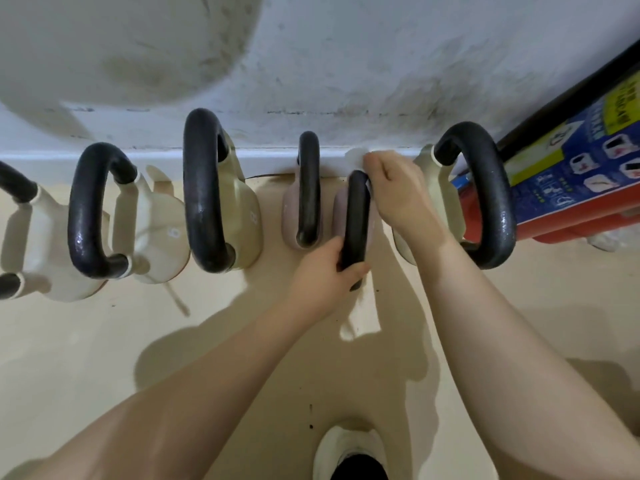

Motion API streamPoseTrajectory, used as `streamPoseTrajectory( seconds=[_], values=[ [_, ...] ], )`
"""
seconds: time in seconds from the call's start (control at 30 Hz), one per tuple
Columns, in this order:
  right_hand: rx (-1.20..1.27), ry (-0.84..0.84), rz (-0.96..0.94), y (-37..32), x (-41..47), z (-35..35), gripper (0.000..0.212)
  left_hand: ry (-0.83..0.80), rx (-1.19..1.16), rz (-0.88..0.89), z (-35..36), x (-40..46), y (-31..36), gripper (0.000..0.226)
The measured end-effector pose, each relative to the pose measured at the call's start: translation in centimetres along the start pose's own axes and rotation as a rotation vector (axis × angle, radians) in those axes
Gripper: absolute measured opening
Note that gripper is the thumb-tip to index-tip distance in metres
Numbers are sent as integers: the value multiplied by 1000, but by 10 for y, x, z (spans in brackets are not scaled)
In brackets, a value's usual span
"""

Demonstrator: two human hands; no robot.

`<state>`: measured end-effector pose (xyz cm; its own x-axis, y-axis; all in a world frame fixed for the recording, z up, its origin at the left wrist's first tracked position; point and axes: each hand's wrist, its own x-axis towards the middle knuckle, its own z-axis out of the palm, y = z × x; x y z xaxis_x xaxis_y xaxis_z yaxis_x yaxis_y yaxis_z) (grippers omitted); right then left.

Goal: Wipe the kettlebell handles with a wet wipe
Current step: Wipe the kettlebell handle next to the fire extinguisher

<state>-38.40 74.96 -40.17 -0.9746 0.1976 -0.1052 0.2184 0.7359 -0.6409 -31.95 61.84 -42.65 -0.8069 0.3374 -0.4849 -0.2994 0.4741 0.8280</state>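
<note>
Several kettlebells with black handles stand in a row along the wall. My left hand (pixel 325 271) grips the near end of the black handle (pixel 356 216) of a small pinkish kettlebell (pixel 372 226). My right hand (pixel 394 188) is closed on a white wet wipe (pixel 356 156) and presses it against the far end of that same handle. Beside it to the left stands another small pinkish kettlebell (pixel 289 216) with a narrow handle. A larger cream kettlebell (pixel 485 195) stands to the right, partly behind my right forearm.
Three cream kettlebells (pixel 221 192) stand to the left on the beige floor (pixel 104 341). A white wall (pixel 346 64) with a baseboard runs behind the row. A red and blue box (pixel 571 161) leans at the right. My white shoe (pixel 349 452) is at the bottom.
</note>
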Motion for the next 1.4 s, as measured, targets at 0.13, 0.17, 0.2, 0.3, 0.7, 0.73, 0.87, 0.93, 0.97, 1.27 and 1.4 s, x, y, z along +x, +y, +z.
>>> streamPoseTrajectory(
  seconds=[0.13,0.17,0.2,0.3,0.7,0.73,0.87,0.93,0.97,1.27,1.4],
  values=[
    [420,-10,1,2,-14,15,30,-10,30,7,-4,4,3,27],
    [434,-34,-21,-2,-13,18,29,-9,31,10,-4,4,3,26],
    [437,-49,-39,-6,-12,19,29,-5,34,18,-2,4,5,25],
    [552,-58,90,-3,1,18,28,22,57,43,1,7,13,23],
    [428,-68,51,11,11,16,31,26,35,42,2,21,25,20],
    [367,-70,-34,13,7,18,32,18,33,40,3,21,25,20],
    [424,-124,3,12,5,11,38,57,11,32,7,28,35,25],
    [554,-199,92,8,4,2,41,69,-11,2,6,38,39,26],
    [584,-252,89,6,-3,-2,42,61,-24,-12,5,42,41,24],
    [582,-133,24,30,-22,9,45,-53,-276,-40,9,39,50,23],
    [327,19,-101,32,-54,39,50,-102,-291,-28,-5,18,44,46]
  ],
)
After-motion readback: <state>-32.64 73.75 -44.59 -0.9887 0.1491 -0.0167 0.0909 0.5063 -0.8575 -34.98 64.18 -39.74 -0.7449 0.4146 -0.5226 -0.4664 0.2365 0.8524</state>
